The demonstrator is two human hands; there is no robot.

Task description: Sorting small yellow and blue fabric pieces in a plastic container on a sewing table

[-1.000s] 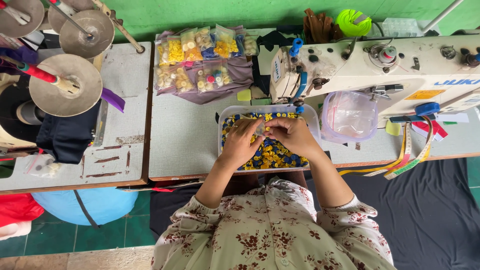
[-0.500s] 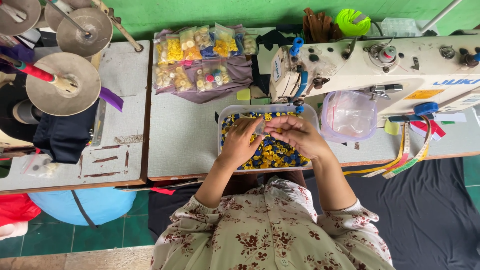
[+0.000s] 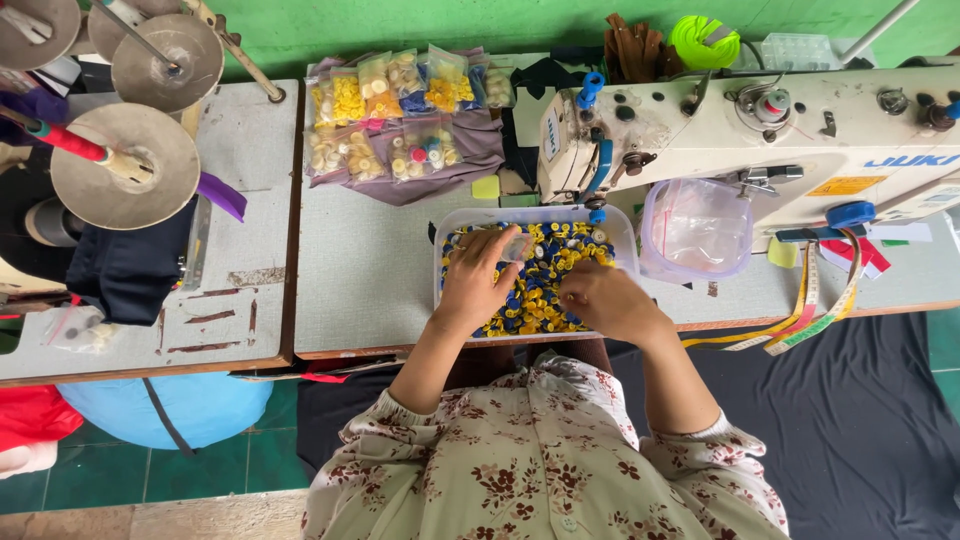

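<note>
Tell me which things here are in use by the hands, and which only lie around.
In use: left hand, right hand, clear tray of yellow and blue buttons.

Lying about: bagged buttons, sewing machine, clear plastic tub, measuring tape.

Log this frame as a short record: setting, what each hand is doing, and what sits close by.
setting: sewing table seen from above
left hand: over the tray, holding a small clear bag
right hand: down among the buttons
tray: clear plastic, filled with yellow and blue buttons
nearby: white sewing machine, empty clear tub, bagged buttons, measuring tape
</note>
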